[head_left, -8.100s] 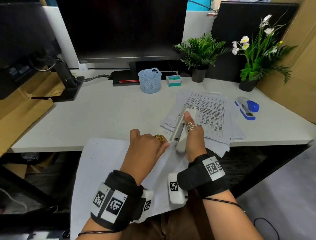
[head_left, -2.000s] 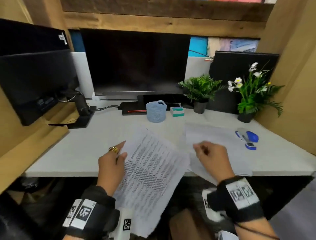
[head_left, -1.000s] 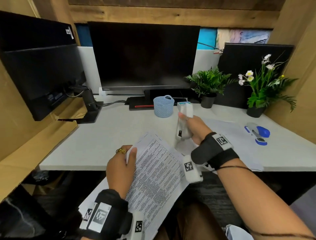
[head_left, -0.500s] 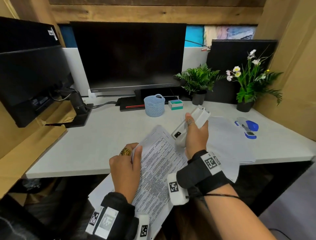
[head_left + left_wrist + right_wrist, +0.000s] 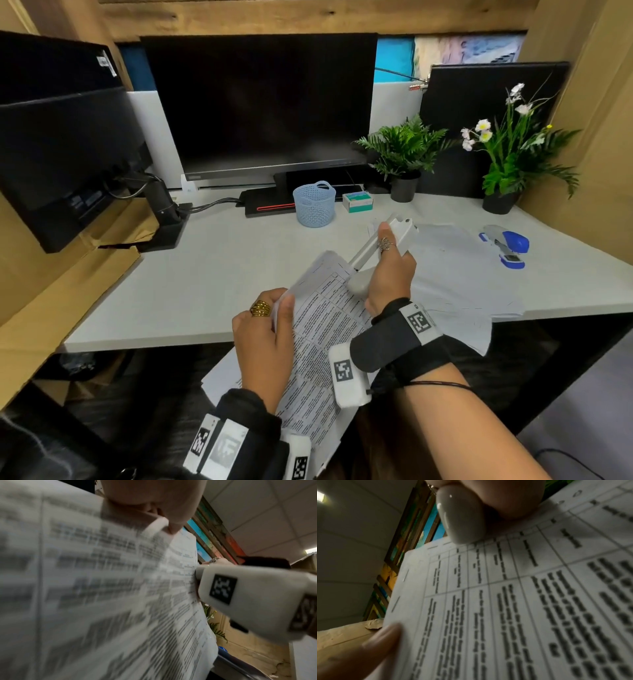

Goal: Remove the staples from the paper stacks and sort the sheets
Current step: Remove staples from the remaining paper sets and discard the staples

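we're pinching the stapled paper stack (image 5: pixel 318 346) at lower centre with our left hand (image 5: pixel 265 346), right hand (image 5: pixel 388 274) wrapping round the white staple remover (image 5: pixel 376 246), its tip getting hidden behind the sheet's curled top edge, print too blurry to read

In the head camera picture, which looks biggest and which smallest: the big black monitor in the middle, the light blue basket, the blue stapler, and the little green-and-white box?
Largest to smallest, as they look:
1. Monitor
2. Basket and stapler, which look about alike; I won't rank them
3. Green-and-white box
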A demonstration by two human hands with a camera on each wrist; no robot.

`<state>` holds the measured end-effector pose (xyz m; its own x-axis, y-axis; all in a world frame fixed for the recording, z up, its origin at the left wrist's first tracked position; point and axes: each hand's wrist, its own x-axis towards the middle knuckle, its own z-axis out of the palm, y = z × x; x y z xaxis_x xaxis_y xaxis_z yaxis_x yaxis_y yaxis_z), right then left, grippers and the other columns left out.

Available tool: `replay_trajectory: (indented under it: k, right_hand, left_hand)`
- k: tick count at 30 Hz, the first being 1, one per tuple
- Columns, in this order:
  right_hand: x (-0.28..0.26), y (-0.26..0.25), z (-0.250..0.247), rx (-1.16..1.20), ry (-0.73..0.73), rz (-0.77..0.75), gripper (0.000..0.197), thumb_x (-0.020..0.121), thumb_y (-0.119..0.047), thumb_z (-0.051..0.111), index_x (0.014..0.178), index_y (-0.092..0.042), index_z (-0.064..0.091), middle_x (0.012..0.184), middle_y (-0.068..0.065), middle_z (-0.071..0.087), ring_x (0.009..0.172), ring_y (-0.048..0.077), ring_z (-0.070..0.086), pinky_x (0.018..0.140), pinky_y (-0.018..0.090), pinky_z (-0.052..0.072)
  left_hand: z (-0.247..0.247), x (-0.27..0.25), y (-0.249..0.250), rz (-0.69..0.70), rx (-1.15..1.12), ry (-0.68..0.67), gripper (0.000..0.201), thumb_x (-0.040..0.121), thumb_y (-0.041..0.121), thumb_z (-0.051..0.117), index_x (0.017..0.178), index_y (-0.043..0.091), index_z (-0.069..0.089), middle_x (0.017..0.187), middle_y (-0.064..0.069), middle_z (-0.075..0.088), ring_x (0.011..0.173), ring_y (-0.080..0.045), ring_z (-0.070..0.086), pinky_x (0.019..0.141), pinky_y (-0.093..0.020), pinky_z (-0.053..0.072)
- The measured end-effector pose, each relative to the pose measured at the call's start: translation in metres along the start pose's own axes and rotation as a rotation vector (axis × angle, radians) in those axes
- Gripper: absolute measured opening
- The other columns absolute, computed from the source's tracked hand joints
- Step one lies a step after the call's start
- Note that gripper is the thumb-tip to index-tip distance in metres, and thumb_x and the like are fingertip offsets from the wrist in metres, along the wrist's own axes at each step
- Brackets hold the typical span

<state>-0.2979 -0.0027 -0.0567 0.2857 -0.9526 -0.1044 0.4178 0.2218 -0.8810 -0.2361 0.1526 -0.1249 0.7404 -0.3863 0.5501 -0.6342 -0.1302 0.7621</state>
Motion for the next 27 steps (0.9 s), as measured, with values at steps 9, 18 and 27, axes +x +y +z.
replay_trajectory:
  k: [9,18,27]
  right_hand:
    - [-0.01,0.019,-0.002,-0.075,-0.172,-0.107,0.042,0.087,-0.029,0.064,0.118,-0.001,0.059,0.102,0.012,0.066,0.099,0.027,0.064,0.089,0.04,0.052]
    - [-0.004,0.019,-0.005,0.004,-0.239,0.035,0.073,0.062,-0.061,0.067,0.119,-0.017,0.062,0.111,0.01,0.069,0.105,0.029,0.064,0.097,0.051,0.048]
    - [0.001,0.013,-0.008,0.097,-0.253,0.138,0.065,0.068,-0.054,0.062,0.122,-0.018,0.061,0.116,0.015,0.066,0.109,0.033,0.062,0.098,0.055,0.045]
  left_hand:
    - [-0.004,0.014,0.033,-0.009,0.129,-0.281,0.044,0.077,0.043,0.071,0.049,0.028,0.04,0.04,0.016,0.036,0.043,0.001,0.046,0.045,-0.011,0.031]
    - [-0.007,0.017,0.039,-0.001,0.123,-0.315,0.06,0.082,0.039,0.066,0.043,0.024,0.023,0.04,0.01,0.022,0.036,-0.009,0.026,0.042,-0.02,0.022]
    - [-0.008,0.014,0.04,-0.006,0.11,-0.307,0.063,0.083,0.038,0.068,0.043,0.024,0.021,0.042,0.011,0.021,0.037,-0.008,0.023,0.044,-0.02,0.02]
